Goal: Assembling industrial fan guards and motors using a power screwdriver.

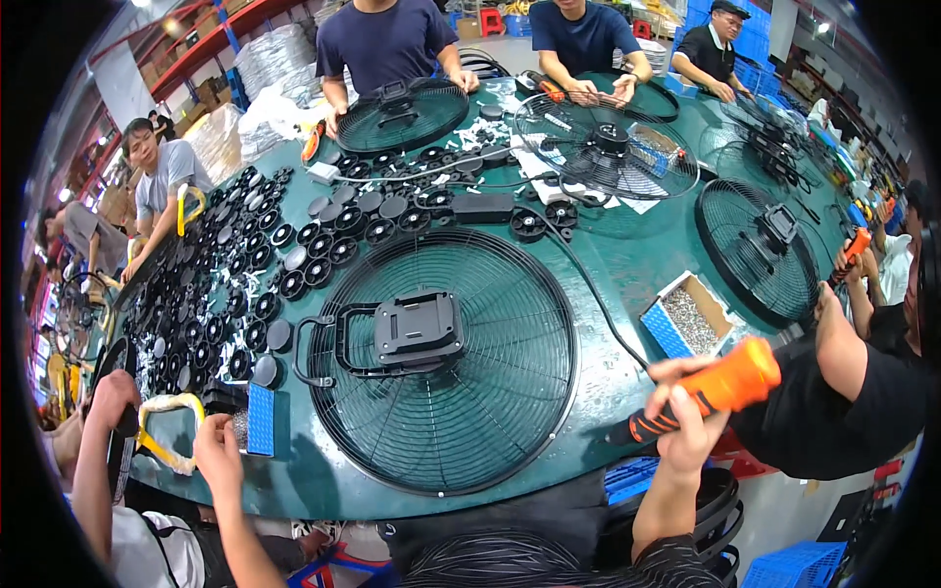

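Note:
In front of me a round black fan guard (510, 392) lies on the table, with a black square housing (420, 328) and a U-shaped black handle (316, 351) on top. My right hand (686, 436) is wrapped round an orange and black electric screwdriver (740, 374), held tilted at the right of the guard; a dark cord reaches it. My left hand (218, 453) is off the guard's left side, beside a blue box (261, 419) of small screws. Its fingers are pinched together; whatever they hold is too small to make out. A yellow-wrapped loop (169, 459) stands next to it.
Black round knobs and caps (319, 245) cover the table's left half. A blue-sided screw box (667, 331) stands right of the guard. Other fan guards (755, 250) lie to the right and back. Several people work round the table; one neighbour's arm (98, 441) is close at left.

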### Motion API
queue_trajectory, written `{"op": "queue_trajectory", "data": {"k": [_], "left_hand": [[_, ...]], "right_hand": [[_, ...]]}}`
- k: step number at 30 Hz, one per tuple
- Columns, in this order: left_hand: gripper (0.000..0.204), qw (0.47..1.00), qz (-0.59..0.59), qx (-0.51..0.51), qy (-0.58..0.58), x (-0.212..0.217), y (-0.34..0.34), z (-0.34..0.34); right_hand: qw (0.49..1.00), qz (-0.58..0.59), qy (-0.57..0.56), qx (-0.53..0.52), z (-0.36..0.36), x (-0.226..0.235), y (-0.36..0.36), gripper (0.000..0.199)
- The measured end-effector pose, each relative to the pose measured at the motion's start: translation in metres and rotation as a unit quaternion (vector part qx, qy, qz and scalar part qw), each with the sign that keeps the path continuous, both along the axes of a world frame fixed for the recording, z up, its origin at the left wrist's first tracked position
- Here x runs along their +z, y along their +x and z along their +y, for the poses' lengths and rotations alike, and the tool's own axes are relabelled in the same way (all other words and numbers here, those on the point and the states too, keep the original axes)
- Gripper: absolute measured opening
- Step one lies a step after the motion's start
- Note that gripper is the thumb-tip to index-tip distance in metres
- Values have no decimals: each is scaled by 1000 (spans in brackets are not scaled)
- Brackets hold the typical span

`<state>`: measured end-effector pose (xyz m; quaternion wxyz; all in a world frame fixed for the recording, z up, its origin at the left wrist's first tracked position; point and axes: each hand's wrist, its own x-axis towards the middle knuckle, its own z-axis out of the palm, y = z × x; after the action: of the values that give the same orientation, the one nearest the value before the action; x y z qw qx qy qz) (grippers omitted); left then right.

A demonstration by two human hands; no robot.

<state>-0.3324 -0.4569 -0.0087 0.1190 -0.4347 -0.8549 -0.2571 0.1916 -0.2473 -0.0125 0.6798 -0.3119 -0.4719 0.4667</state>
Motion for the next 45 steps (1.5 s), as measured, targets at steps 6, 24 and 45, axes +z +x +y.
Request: {"op": "queue_trajectory", "data": {"k": [6,24,45], "left_hand": [[16,956,8,57,-287,-5,-50,15],[9,984,47,62,-162,-6,-40,7],[13,708,-629,-95,306,-90,83,67]], "right_hand": [[988,-135,58,-52,-21,-15,-21,37],[997,-82,16,-1,-16,-5,-31,37],[923,-40,-287,254,12,-48,-15,32]]}}
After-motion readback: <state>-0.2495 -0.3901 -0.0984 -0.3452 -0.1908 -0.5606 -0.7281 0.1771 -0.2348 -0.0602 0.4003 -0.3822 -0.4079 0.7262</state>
